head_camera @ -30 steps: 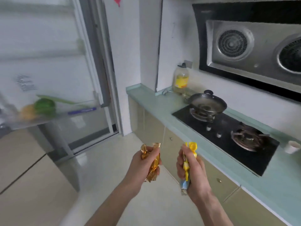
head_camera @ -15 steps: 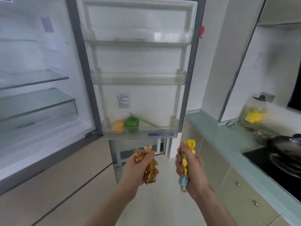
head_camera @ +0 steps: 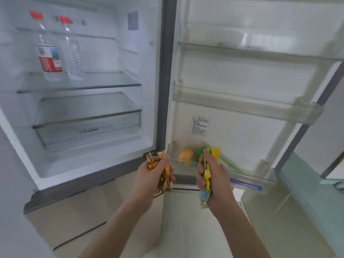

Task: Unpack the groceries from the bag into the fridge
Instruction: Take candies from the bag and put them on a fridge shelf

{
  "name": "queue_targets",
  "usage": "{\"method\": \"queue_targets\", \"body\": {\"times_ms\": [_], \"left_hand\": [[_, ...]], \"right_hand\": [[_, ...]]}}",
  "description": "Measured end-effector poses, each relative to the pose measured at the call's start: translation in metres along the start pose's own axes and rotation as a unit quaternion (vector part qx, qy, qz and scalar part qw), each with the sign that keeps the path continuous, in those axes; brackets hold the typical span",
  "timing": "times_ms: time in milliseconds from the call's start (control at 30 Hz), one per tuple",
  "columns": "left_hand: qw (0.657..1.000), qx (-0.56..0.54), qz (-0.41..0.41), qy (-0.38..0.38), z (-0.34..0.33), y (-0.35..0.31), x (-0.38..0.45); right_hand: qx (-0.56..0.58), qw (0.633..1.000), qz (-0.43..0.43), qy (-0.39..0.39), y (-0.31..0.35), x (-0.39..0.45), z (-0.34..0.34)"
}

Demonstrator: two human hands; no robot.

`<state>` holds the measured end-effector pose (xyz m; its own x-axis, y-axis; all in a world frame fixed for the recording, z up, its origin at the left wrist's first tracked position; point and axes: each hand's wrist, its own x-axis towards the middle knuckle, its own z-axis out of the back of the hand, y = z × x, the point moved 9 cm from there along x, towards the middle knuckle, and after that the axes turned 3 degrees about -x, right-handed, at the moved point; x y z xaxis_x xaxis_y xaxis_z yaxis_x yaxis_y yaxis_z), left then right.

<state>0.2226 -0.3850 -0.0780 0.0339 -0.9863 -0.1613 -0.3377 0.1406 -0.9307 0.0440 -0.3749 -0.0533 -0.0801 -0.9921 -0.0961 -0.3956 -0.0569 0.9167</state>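
The fridge (head_camera: 163, 71) stands open in front of me, its door (head_camera: 242, 75) swung out to the right. My left hand (head_camera: 150, 175) is closed around a gold foil snack packet (head_camera: 163, 175), held just below the fridge's bottom edge. My right hand (head_camera: 214, 177) grips a yellow snack packet (head_camera: 209, 168) with a blue end, in front of the lowest door bin (head_camera: 260, 175). That bin holds a yellow fruit (head_camera: 186, 155) and a green vegetable (head_camera: 200, 155), partly hidden by my right hand. No bag is in view.
Two clear bottles (head_camera: 49, 51) with red caps stand on the upper glass shelf (head_camera: 83, 84). A clear drawer (head_camera: 87, 125) sits below it. Two upper door bins (head_camera: 247, 105) hold nothing I can see. A pale green counter (head_camera: 316, 187) is at the right.
My view has swung left from the stove and counter to the open fridge. Both hands keep their packets and now sit close to the fridge's lower edge and door bin.
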Motion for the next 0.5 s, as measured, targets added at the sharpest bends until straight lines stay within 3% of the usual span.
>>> {"method": "queue_targets", "body": {"times_ms": [500], "left_hand": [[0.956,0.008,-0.106,-0.275,0.135,-0.087,0.078]], "right_hand": [[-0.06,0.976,-0.104,0.184,-0.041,0.143,-0.159]]}}
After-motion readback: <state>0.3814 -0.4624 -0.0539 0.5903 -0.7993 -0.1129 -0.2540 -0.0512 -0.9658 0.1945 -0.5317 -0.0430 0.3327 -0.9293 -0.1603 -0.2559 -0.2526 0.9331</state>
